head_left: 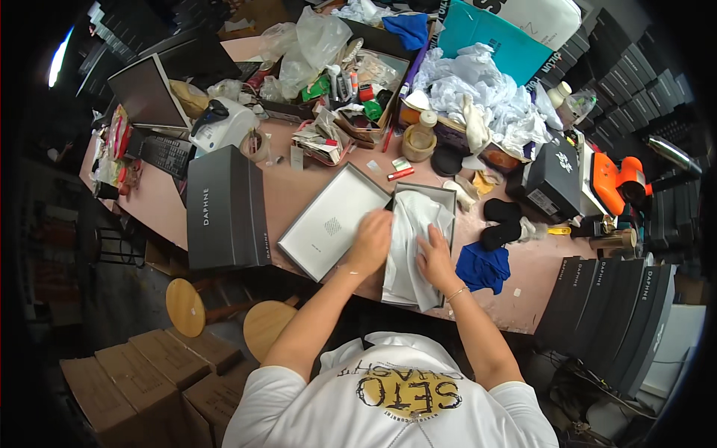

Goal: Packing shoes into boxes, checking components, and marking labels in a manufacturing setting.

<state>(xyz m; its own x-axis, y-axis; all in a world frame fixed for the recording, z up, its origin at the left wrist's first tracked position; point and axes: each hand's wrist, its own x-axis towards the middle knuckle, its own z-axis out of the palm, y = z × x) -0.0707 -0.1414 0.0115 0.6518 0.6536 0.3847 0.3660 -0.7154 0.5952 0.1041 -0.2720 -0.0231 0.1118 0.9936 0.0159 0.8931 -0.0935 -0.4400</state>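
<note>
An open grey shoebox (448, 200) lies on the table in front of me, lined with white tissue paper (409, 239) that covers whatever is inside. My left hand (371, 243) is closed at the box's left edge, its fingertips hidden, so what it grips cannot be made out. On the paper rests my right hand (436, 263), fingers apart and holding nothing. The grey lid (317, 216) lies left of the box, its white inner side facing up, close by my left hand.
A closed dark shoebox (224, 205) stands at left, several more (605, 299) at right. Beside the open box are a blue cloth (482, 269) and black pads (502, 224). Farther back are a glue jar (420, 138), crumpled paper (478, 86), a label printer (224, 125) and a monitor (149, 93).
</note>
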